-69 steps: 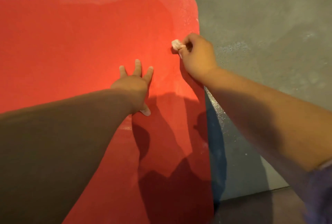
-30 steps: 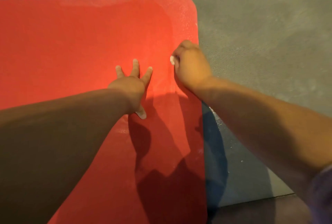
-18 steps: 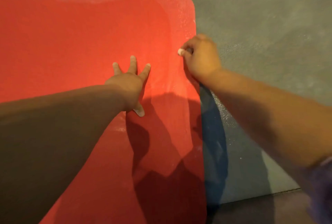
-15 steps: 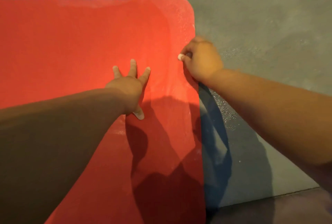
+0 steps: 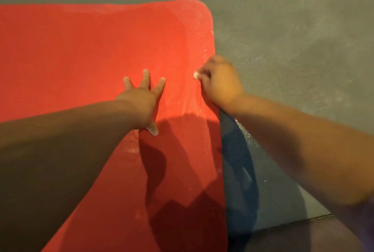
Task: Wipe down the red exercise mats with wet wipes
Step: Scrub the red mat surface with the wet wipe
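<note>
A red exercise mat (image 5: 81,53) lies flat on the floor and fills the left and middle of the view; its rounded far right corner shows a paler, damp-looking strip. My left hand (image 5: 141,98) presses flat on the mat with fingers spread. My right hand (image 5: 219,81) grips a small crumpled white wet wipe (image 5: 196,74) against the mat close to its right edge. Only a bit of the wipe shows past my fingers.
Grey floor (image 5: 293,39) surrounds the mat on the far and right sides. A darker floor section with a seam (image 5: 293,221) lies at the lower right. Shadows of my arms fall across the near part of the mat.
My right hand with the wipe has rubbed back and forth along the mat's right edge, ending slightly nearer to me. My left hand has stayed pressed in place.
</note>
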A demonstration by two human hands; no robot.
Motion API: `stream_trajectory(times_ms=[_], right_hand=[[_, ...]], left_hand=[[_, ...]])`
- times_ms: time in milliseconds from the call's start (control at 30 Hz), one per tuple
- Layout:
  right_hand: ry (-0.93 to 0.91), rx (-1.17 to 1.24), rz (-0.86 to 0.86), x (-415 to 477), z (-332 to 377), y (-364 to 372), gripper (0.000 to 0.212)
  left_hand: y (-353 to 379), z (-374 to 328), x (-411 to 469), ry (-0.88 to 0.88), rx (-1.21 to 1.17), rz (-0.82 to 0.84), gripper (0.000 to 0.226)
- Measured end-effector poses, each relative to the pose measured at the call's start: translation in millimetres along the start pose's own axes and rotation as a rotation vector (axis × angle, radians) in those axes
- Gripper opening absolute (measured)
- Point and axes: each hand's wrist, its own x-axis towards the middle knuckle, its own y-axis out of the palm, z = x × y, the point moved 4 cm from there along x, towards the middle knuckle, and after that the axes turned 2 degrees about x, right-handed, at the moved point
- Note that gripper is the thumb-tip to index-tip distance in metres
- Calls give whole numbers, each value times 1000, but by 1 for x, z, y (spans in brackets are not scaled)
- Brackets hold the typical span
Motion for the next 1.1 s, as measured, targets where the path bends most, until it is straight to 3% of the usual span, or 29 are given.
stream_trajectory(times_ms=[167,400,633,767,900,1100], right_hand=[[-84,43,48,-78,-8,-4,10],[134,41,-35,26,-21,-18,17],[41,99,7,-68,-15,-6,11],[83,83,-31,-18,-22,-6,13],[195,12,-72,32,-23,-7,11],[111,71,-69,-37,-16,1,13]], left_hand=[[3,1,-1,2,-2,2,143],[-4,-1,-2,12,45,-3,144],[-4,-1,2,11,15,-30,137],[-13,-8,8,-8,-42,-122,138],[-22,-12,20,-24,-46,-49,148],[-19,-10,28,-10,-52,-59,150]])
